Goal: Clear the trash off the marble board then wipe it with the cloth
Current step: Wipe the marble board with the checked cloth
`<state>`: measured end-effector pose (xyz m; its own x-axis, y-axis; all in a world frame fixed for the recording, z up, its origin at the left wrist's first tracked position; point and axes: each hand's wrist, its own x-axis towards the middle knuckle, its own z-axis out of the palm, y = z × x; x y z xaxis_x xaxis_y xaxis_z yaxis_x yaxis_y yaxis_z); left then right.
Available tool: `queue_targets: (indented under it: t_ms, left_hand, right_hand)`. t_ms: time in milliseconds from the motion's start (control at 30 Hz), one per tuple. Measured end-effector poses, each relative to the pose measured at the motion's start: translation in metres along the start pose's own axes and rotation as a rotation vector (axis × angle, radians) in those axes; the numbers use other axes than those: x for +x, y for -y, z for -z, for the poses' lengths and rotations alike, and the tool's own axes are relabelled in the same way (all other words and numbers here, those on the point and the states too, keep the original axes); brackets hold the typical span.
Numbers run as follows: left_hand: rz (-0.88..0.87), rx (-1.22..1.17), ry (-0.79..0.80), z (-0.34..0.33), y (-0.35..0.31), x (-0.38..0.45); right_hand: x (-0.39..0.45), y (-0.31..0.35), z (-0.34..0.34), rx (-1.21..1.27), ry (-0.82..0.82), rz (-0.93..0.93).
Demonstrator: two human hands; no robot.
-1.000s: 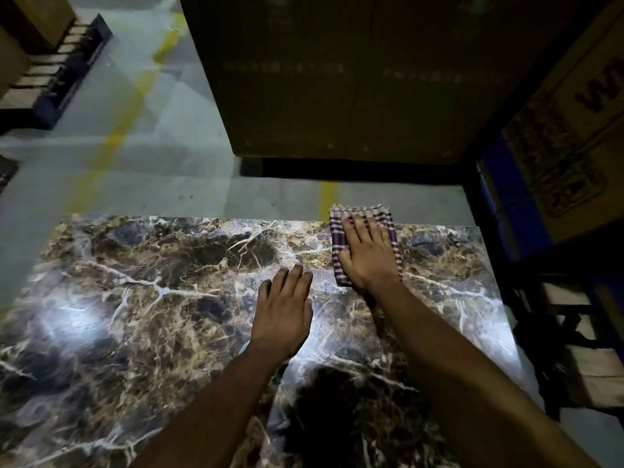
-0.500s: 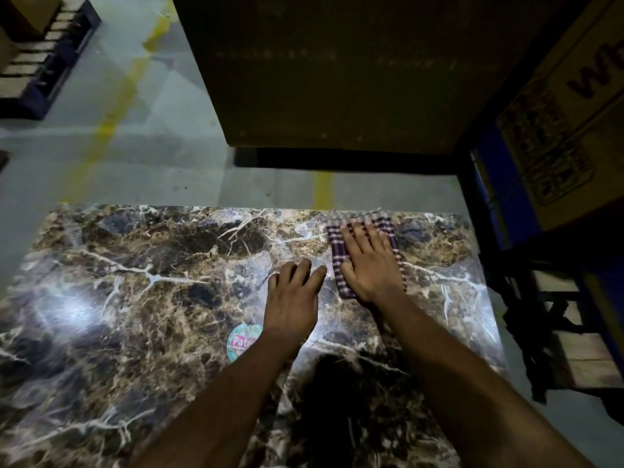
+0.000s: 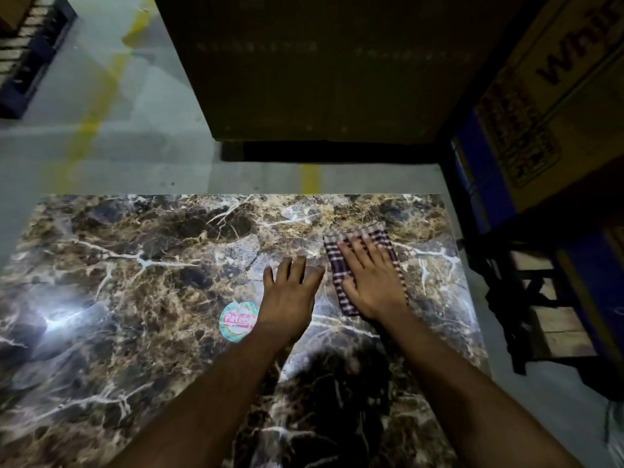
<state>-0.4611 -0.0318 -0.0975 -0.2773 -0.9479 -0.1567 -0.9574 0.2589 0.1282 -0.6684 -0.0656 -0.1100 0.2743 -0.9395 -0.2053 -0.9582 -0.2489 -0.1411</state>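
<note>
A dark brown marble board (image 3: pixel 141 265) with white veins fills the lower part of the view. On its right side lies a folded purple-and-white checked cloth (image 3: pixel 337 271). My right hand (image 3: pixel 371 282) presses flat on the cloth with straight fingers. Just to its left, my left hand (image 3: pixel 290 292) rests flat on the bare marble, fingers spread. A round sticker (image 3: pixel 236 320) with red lettering sits on the board beside my left wrist. I see no loose trash on the board.
A large dark cardboard box (image 3: pixel 320 69) stands on the grey floor beyond the board's far edge. Printed cartons (image 3: pixel 557 96) and a blue frame with a wooden pallet (image 3: pixel 553 312) crowd the right side. Yellow floor lines (image 3: pixel 98 106) run at the left.
My right hand has drawn the cloth back from the board's far edge towards me. The round sticker, hidden under my left arm a second ago, now shows.
</note>
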Motion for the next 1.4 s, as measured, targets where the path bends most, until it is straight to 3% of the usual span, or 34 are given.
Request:
queue_targets:
  t_ms: [167,367,600,767,967,1200,1400]
  left_hand:
    - [-0.059,-0.003,-0.092,-0.001,-0.008,-0.014]
    - [-0.060,-0.041,-0.088,-0.001,-0.014,-0.025]
    - [-0.046,-0.039,-0.099,-0.010,-0.025,-0.044]
    - [-0.054,-0.025,-0.109,-0.017,-0.025,-0.058]
    - [-0.077,-0.037,-0.079,-0.022,-0.025,-0.087]
    - [-0.103,-0.040,-0.048,-0.026,-0.032,-0.125]
    - [-0.067,-0.035,-0.014,-0.031,-0.043,-0.166]
  right_hand:
    - [0.008,-0.012,0.000,0.030,-0.034,-0.156]
    - [-0.041,0.000,-0.014,0.003,0.001,0.004]
    - [-0.044,0.000,-0.011,0.039,-0.038,-0.233]
    - [-0.092,0.013,-0.019,0.019,0.025,-0.050]
    - [-0.100,0.001,-0.024,0.034,-0.045,-0.250]
    - [-0.174,0.032,-0.037,0.041,-0.012,-0.073]
    - [-0.172,0.029,-0.042,0.044,-0.063,-0.254]
